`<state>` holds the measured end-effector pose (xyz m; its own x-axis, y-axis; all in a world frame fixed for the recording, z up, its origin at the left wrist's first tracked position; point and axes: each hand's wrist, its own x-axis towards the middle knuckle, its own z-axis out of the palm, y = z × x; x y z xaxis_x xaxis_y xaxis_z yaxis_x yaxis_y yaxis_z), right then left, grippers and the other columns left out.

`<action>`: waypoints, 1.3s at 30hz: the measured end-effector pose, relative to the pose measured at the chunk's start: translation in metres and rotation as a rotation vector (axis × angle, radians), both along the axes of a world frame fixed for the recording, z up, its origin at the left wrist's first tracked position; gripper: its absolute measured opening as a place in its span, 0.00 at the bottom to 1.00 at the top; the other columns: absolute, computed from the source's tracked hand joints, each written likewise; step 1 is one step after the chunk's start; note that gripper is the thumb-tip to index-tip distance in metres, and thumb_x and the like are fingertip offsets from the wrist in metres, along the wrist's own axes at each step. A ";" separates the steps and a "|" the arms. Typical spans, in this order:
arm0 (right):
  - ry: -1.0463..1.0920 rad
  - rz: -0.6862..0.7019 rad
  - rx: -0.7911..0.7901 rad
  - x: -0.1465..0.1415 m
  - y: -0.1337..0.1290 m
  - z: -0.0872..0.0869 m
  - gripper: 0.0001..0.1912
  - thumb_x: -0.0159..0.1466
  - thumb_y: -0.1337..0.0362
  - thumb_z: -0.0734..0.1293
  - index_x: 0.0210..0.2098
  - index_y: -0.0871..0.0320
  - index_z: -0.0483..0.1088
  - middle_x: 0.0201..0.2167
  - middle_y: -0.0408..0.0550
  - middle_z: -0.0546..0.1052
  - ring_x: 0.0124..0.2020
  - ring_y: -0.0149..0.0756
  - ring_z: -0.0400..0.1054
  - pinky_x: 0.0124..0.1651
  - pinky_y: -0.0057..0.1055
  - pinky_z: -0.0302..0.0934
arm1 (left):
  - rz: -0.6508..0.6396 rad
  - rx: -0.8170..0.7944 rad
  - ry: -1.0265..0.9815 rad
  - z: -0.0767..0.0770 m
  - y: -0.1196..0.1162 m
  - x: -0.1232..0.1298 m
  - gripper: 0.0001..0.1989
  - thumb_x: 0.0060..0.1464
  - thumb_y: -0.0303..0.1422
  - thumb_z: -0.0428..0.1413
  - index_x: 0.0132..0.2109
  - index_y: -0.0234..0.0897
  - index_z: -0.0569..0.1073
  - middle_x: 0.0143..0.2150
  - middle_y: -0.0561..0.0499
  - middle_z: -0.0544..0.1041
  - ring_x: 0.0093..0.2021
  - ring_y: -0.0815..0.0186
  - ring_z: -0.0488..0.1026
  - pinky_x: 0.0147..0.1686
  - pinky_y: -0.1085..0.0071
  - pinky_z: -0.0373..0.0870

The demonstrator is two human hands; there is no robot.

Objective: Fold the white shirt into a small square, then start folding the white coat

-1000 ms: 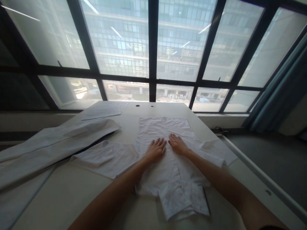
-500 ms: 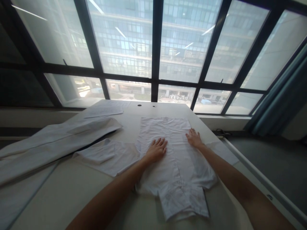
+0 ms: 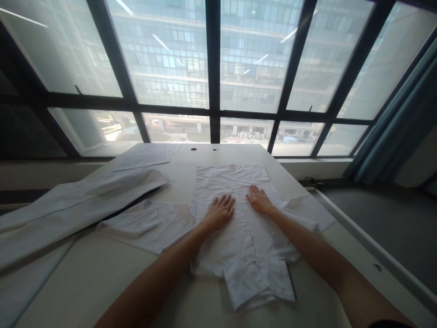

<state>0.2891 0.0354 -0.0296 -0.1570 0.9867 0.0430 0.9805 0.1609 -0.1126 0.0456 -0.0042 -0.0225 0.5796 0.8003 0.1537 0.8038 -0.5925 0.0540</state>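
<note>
A white shirt (image 3: 235,237) lies spread on the white table, its hem toward the window and its sleeves out to both sides. A crumpled flap of the same cloth (image 3: 259,282) lies at the end nearest me. My left hand (image 3: 220,211) rests flat on the shirt's left half, fingers stretched out. My right hand (image 3: 259,199) lies flat just right of the middle seam, fingers also extended. Wrinkles run across the cloth around both hands. The right forearm hides part of the shirt's right side.
Folded pale cloth (image 3: 78,200) is heaped along the table's left side, and a thin white sheet (image 3: 143,157) lies behind it. Two small holes sit near the far edge of the table (image 3: 180,182). Beyond are large windows, with a blue curtain (image 3: 392,123) at right.
My right hand has slid left across the shirt, from its right edge toward the middle seam. My left hand stays about where it was on the cloth. The view has shifted slightly.
</note>
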 end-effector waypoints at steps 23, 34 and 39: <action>-0.062 -0.213 0.018 0.081 0.013 -0.007 0.32 0.74 0.53 0.48 0.72 0.62 0.51 0.74 0.57 0.49 0.74 0.42 0.41 0.72 0.46 0.39 | -0.007 -0.054 -0.009 0.000 0.000 0.000 0.27 0.71 0.42 0.37 0.73 0.42 0.55 0.75 0.46 0.52 0.74 0.54 0.47 0.70 0.48 0.46; -0.073 -0.195 0.031 0.083 0.014 -0.009 0.32 0.74 0.52 0.49 0.72 0.61 0.51 0.74 0.57 0.50 0.74 0.42 0.41 0.71 0.47 0.40 | 0.482 -0.032 0.031 0.009 0.032 -0.064 0.31 0.71 0.44 0.35 0.72 0.28 0.55 0.74 0.34 0.51 0.74 0.48 0.48 0.68 0.46 0.49; -0.060 -0.204 0.030 0.082 0.014 -0.009 0.32 0.74 0.52 0.49 0.72 0.60 0.52 0.74 0.57 0.51 0.74 0.42 0.41 0.71 0.47 0.40 | 0.499 -0.018 0.013 0.011 0.027 -0.062 0.31 0.71 0.44 0.36 0.71 0.28 0.56 0.74 0.33 0.53 0.74 0.48 0.48 0.68 0.45 0.48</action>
